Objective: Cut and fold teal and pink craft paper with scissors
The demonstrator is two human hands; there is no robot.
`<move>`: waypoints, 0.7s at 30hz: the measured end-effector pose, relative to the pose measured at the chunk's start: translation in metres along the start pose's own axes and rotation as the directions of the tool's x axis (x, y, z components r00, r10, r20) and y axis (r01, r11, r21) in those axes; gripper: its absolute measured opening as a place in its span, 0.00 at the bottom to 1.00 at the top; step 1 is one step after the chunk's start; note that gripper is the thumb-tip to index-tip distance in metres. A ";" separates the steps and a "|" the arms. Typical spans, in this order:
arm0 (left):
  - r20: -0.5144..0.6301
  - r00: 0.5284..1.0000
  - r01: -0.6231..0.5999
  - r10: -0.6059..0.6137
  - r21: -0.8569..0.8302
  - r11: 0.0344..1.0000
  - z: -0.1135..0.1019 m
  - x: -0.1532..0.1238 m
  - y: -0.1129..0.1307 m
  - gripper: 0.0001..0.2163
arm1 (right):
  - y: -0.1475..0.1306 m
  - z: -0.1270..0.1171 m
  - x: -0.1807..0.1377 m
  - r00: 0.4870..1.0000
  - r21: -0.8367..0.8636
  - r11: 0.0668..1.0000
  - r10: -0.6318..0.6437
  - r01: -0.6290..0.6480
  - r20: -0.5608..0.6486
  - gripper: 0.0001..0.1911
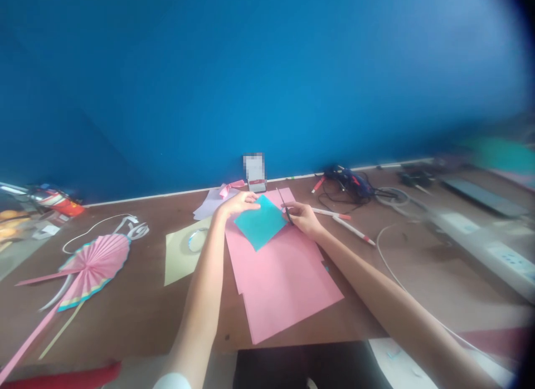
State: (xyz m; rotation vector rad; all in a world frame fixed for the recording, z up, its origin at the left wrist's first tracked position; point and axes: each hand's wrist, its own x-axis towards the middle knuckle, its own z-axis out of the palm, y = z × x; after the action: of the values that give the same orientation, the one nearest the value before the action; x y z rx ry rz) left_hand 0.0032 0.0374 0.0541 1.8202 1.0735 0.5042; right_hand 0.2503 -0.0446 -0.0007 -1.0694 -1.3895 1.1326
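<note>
A square of teal paper [260, 227] lies cornerwise over pink sheets [288, 288] in the middle of the brown table [146, 322]. The left hand [242, 202] pinches its upper left side, thumb on top. At its right corner, the right hand [304, 217] grips a thin, dark-handled tool — apparently scissors [287, 212], though blur hides the detail. Left of the pink stack, a ring [193, 241] rests on yellow paper [175, 261]; behind are purple sheets [204, 206] and a pink bow [229, 188]. A phone [256, 173] leans upright near the blue wall [267, 71]. Farther out — a pink folded fan [104, 255] at left, white pens [355, 231] and tangled cables [349, 183] at right.
</note>
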 end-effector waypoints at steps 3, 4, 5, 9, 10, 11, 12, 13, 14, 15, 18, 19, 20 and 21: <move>0.098 0.991 0.094 -0.091 -0.019 0.995 -0.010 -0.011 -0.001 0.27 | 0.005 -0.001 0.002 1.000 0.013 1.000 -0.017 0.018 -0.021 0.23; 0.117 0.987 0.110 -0.106 -0.022 0.994 -0.012 -0.014 0.000 0.28 | 0.006 -0.001 0.003 0.999 0.021 1.000 -0.021 0.021 -0.028 0.23; 0.133 0.985 0.118 -0.114 -0.023 0.993 -0.012 -0.016 0.002 0.29 | 0.007 -0.001 0.003 0.999 0.029 0.999 -0.025 0.026 -0.034 0.23; 0.131 0.988 0.089 -0.086 -0.019 0.996 -0.010 -0.017 0.008 0.29 | 0.008 -0.001 0.003 0.998 0.035 0.999 -0.036 0.038 -0.047 0.23; 0.113 0.991 0.074 -0.071 -0.017 0.997 -0.010 -0.016 0.008 0.28 | 0.007 -0.001 0.002 0.998 0.029 0.999 -0.037 0.038 -0.051 0.22; 0.094 0.994 0.058 -0.057 -0.015 0.998 -0.010 -0.015 0.008 0.27 | 0.006 -0.001 0.002 0.998 0.023 0.999 -0.035 0.036 -0.054 0.22; 0.084 0.995 0.045 -0.044 -0.015 0.999 -0.010 -0.015 0.007 0.27 | 0.006 -0.001 0.002 0.998 0.021 0.999 -0.029 0.030 -0.057 0.22; 0.082 0.996 0.033 -0.031 -0.019 0.999 -0.011 -0.014 0.006 0.26 | 0.005 -0.001 0.002 0.998 0.025 0.999 -0.021 0.023 -0.062 0.22; 0.085 0.996 0.022 -0.020 -0.023 0.999 -0.011 -0.014 0.005 0.26 | 0.005 -0.001 0.001 0.998 0.035 0.999 -0.011 0.013 -0.066 0.22; 0.087 0.996 0.013 -0.010 -0.026 1.000 -0.012 -0.014 0.004 0.25 | 0.005 -0.001 0.001 0.998 0.051 0.999 0.001 0.002 -0.068 0.23; 0.081 0.997 -0.013 0.012 0.006 1.000 -0.015 -0.015 0.002 0.25 | 0.004 0.000 0.001 0.998 0.084 0.996 0.026 -0.021 -0.060 0.24; 0.072 0.997 -0.023 0.020 0.032 0.999 -0.015 -0.015 0.002 0.24 | 0.004 0.000 0.001 0.998 0.078 0.997 0.024 -0.019 -0.055 0.24; 0.066 0.997 -0.031 0.027 0.059 0.998 -0.016 -0.016 0.001 0.24 | 0.004 0.000 0.001 0.999 0.069 0.998 0.015 -0.012 -0.050 0.24; 0.067 0.997 -0.037 0.031 0.081 0.996 -0.016 -0.016 0.001 0.23 | 0.004 0.000 0.001 0.999 0.060 0.998 0.003 0.000 -0.046 0.24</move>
State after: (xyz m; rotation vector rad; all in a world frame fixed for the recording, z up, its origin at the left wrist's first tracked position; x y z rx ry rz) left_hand -0.0161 0.0323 0.0649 1.9165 1.0335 0.4231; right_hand 0.2505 -0.0431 -0.0047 -1.0480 -1.3112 1.1372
